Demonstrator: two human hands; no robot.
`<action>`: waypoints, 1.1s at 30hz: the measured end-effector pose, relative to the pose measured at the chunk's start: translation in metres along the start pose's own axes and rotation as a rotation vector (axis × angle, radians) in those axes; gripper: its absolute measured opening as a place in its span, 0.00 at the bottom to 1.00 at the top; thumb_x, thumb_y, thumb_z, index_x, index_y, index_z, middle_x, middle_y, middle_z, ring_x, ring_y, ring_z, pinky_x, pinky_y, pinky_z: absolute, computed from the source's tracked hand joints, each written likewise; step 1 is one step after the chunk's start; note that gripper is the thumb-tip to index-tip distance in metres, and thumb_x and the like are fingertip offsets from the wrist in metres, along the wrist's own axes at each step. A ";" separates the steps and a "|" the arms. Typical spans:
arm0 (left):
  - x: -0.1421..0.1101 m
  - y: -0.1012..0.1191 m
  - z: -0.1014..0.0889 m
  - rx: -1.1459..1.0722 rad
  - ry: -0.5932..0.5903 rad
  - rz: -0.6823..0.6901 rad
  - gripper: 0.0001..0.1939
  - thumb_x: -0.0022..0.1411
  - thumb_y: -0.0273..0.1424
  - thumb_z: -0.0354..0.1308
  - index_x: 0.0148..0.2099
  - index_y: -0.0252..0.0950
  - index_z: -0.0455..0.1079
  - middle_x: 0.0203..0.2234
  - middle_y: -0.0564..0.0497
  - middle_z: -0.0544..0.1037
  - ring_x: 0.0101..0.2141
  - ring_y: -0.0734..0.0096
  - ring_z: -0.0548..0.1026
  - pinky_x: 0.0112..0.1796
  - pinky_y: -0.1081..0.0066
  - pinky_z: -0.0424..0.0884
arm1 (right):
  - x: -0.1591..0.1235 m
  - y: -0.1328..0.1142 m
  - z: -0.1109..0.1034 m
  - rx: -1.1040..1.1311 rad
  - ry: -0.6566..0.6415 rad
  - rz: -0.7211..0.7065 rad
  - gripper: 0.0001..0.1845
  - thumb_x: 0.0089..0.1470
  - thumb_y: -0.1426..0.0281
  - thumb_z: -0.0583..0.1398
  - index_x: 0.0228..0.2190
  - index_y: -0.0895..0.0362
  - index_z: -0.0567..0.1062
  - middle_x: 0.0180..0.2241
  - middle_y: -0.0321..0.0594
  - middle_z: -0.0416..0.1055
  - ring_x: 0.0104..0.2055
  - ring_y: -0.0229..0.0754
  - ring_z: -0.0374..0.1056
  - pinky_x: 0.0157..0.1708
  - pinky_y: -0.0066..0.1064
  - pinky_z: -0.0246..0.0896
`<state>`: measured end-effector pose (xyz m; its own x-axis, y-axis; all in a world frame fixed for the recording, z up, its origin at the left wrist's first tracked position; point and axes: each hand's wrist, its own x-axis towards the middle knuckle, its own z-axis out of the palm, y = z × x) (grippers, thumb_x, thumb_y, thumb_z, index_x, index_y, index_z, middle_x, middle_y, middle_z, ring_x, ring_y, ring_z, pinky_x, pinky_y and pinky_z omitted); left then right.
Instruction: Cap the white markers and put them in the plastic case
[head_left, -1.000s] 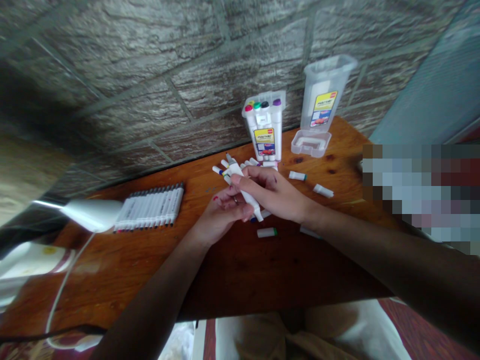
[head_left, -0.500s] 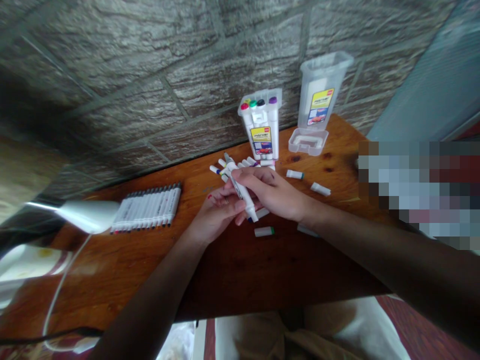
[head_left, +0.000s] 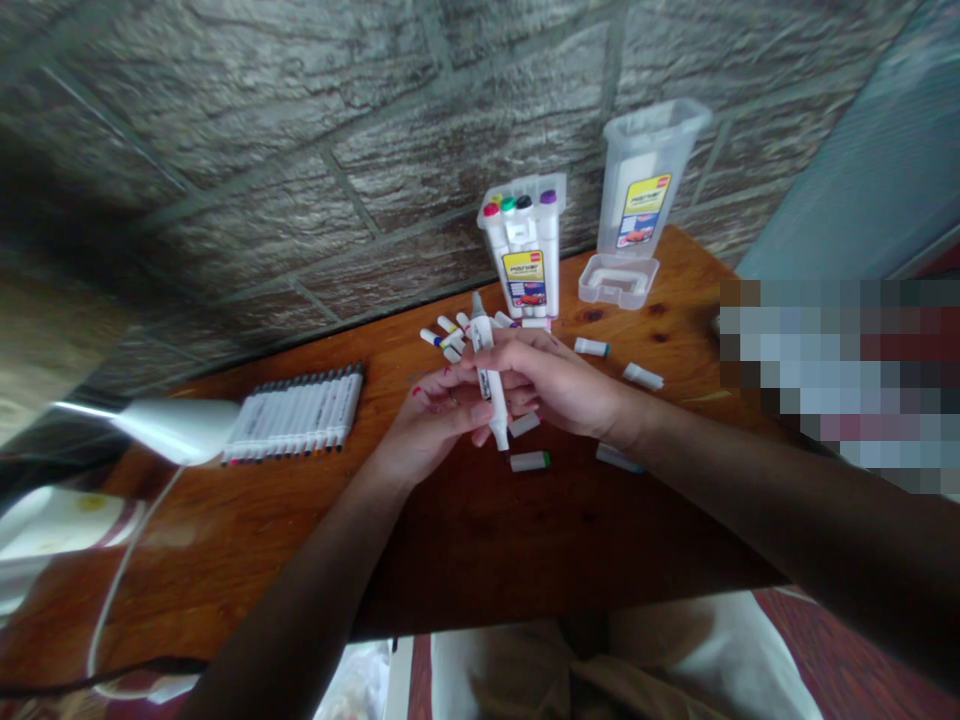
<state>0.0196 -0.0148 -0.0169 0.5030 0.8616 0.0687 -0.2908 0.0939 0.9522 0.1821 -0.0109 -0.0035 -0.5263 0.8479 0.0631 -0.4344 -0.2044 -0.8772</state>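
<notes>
A white marker (head_left: pixel 491 385) is held in front of me, slanting slightly, with a grey upper end and a narrow white lower end. My right hand (head_left: pixel 574 385) is closed around its barrel from the right. From the left, the thumb and fingers of my left hand (head_left: pixel 431 425) close on its lower part. Just below the marker's lower end lies a loose white cap with a green end (head_left: pixel 530 461). Behind my hands, several small caps (head_left: pixel 450 325) with coloured ends are grouped on the table, partly hidden by my fingers.
A clear case of markers (head_left: pixel 523 255) stands against the stone wall. Right of it stands an open clear case (head_left: pixel 645 180). A row of white markers (head_left: pixel 296 412) lies at left, beside a white lamp (head_left: pixel 176 432). Loose caps (head_left: pixel 643 376) lie at right on the wooden table (head_left: pixel 600 530).
The marker has turned more upright, its grey top swinging right and its lower end moving slightly left and down. Both hands stay on it.
</notes>
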 end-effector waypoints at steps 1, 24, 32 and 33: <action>0.000 0.000 -0.001 -0.002 0.002 0.000 0.17 0.47 0.38 0.76 0.35 0.34 0.79 0.22 0.52 0.77 0.18 0.78 0.69 0.18 0.78 0.63 | 0.001 0.000 -0.001 0.003 -0.003 0.008 0.10 0.50 0.65 0.63 0.25 0.55 0.67 0.16 0.27 0.61 0.16 0.33 0.60 0.16 0.24 0.58; -0.001 -0.001 -0.004 0.007 -0.066 -0.007 0.16 0.52 0.38 0.73 0.40 0.35 0.78 0.27 0.52 0.82 0.21 0.75 0.77 0.28 0.75 0.74 | 0.005 -0.004 -0.003 0.118 -0.081 0.047 0.08 0.43 0.67 0.60 0.24 0.56 0.65 0.12 0.23 0.53 0.13 0.29 0.47 0.13 0.22 0.50; -0.002 -0.003 -0.005 0.028 -0.070 0.000 0.17 0.52 0.37 0.73 0.42 0.34 0.78 0.32 0.47 0.83 0.27 0.68 0.80 0.38 0.65 0.78 | 0.006 -0.003 -0.006 0.196 -0.115 0.038 0.13 0.44 0.66 0.60 0.19 0.55 0.60 0.13 0.23 0.47 0.14 0.28 0.39 0.11 0.21 0.42; -0.002 -0.003 -0.005 0.031 -0.063 -0.004 0.18 0.52 0.38 0.73 0.42 0.34 0.77 0.33 0.47 0.83 0.29 0.67 0.81 0.39 0.64 0.78 | 0.006 -0.003 -0.006 0.195 -0.109 0.045 0.13 0.45 0.66 0.60 0.19 0.54 0.59 0.13 0.23 0.47 0.14 0.28 0.38 0.11 0.21 0.41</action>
<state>0.0158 -0.0146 -0.0216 0.5547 0.8279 0.0823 -0.2637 0.0811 0.9612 0.1840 -0.0021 -0.0036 -0.6198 0.7799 0.0868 -0.5364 -0.3403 -0.7723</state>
